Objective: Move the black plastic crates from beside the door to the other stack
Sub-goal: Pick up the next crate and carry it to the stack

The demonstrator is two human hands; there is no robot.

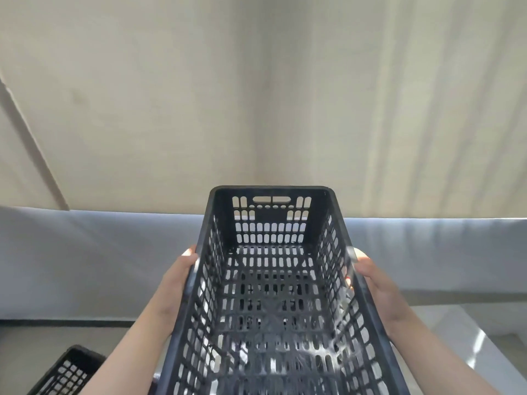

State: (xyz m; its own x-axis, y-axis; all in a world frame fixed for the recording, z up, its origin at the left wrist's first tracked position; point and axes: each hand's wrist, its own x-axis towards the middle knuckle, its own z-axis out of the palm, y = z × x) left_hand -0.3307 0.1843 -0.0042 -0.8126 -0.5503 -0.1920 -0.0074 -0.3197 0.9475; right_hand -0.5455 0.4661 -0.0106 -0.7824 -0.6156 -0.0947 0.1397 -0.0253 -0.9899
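Black plastic showed low at the far left, where a second crate [67,372] sat on the floor, cut off by the frame edge and well apart from the carried one, with bare grey floor [85,333] between them. Next, the left hand [178,283] clasped the left long wall of the crate [271,295], thumb over its rim. That crate was held up in the air, open top upward and empty, its far end pointing at the wall [256,95] with clear room ahead. On the other long wall the right hand [373,283] gripped likewise. Behind ran a pale grey band [427,252] beneath the cream wall.
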